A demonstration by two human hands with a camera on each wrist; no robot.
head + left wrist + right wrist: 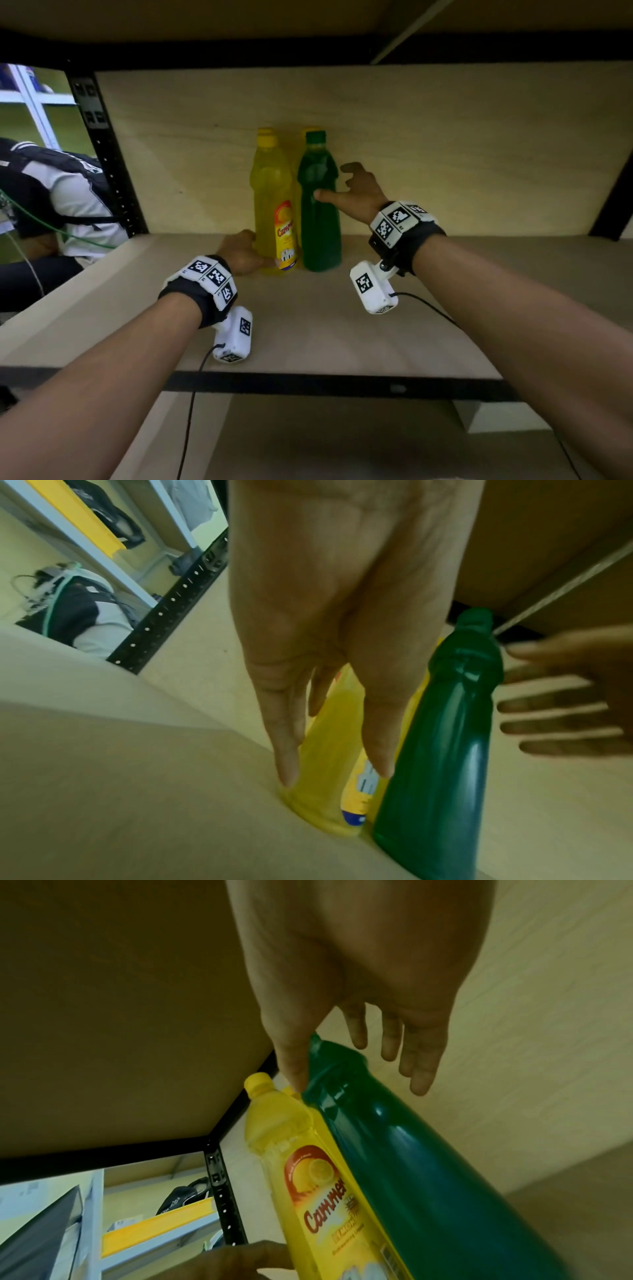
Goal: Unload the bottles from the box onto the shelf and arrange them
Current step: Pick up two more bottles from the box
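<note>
Two bottles stood upright, side by side and touching, near the back panel of a wooden shelf (342, 325). The yellow bottle (274, 192) was on the left, the green bottle (318, 212) on the right, each with its long axis vertical.

The left hand (241, 251) sat low at the yellow bottle's base, on its left side, fingers and thumb grasping the foot of it. The right hand (359, 192) was higher, at the green bottle's right shoulder: the thumb touched the front of the bottle, while the other fingers hung released behind and to the right, not wrapped round it. Each hand was nearest its own bottle.

The yellow bottle was clear plastic with yellow liquid, a yellow cap and an orange-and-yellow label facing near. The green bottle was dark, glossy, waisted below a green cap. The box was out of sight.
</note>
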